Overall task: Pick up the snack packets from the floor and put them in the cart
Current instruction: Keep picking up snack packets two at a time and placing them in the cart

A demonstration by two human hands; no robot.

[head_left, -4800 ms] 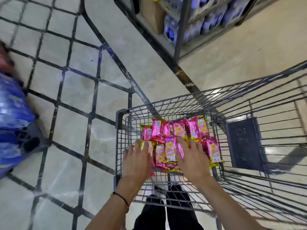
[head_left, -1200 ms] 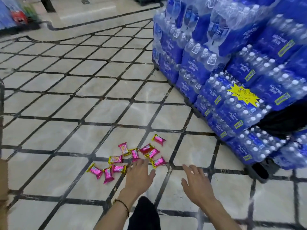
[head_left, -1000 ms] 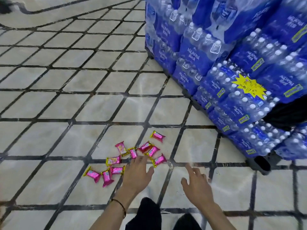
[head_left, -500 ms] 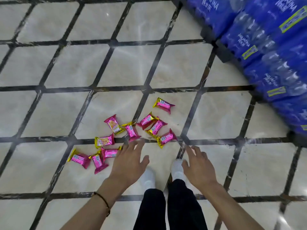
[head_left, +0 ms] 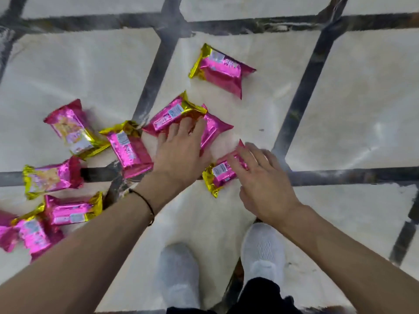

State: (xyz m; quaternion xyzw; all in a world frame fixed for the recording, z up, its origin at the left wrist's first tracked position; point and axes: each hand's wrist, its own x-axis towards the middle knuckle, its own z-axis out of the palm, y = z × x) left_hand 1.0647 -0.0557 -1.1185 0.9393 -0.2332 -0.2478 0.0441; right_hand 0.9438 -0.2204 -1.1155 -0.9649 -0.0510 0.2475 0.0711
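Pink-and-gold snack packets [head_left: 129, 148] lie scattered on the floor [head_left: 79, 71], cart nowhere in shot. My landmark is the overlapped pair [head_left: 169, 116] in the middle. The left grip [head_left: 181, 152] lies flat on its near end, fingers straight, nothing pinched. Just right of the pair and nearer me, a single packet [head_left: 218, 174] lies slanted, gold end toward me. The right grip [head_left: 263, 184] is spread over it, not closed. Everything else sits left of the pair, so that's the left grip's job, I reckon.
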